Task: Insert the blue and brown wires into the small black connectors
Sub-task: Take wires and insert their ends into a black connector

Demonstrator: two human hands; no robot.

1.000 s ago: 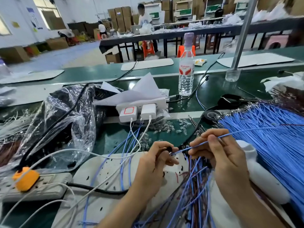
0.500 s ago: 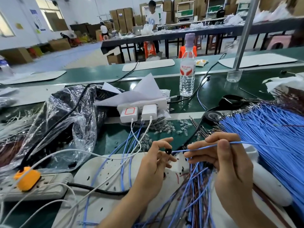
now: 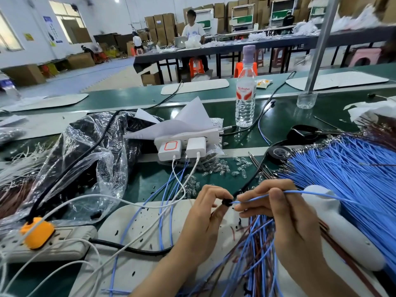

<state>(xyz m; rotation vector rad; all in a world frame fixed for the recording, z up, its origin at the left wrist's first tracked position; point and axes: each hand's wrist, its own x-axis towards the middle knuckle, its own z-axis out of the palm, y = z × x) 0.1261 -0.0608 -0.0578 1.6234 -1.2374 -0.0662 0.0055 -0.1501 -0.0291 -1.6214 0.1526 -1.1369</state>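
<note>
My left hand pinches a small black connector between thumb and forefinger. My right hand pinches a single blue wire, whose left end meets the connector; the wire runs right toward a big fan of blue wires. Below my hands lies a heap of mixed blue and brown wires on a white board. Small black connectors are scattered loose on the board.
A power strip with an orange plug lies front left, a crumpled plastic bag behind it. White chargers, a water bottle, a tape roll and clear small parts stand on the green bench. A white plastic bottle lies on its side.
My two hands have come together, and the blue wire's end has moved left up to the connector. The head camera has tipped slightly upward.
</note>
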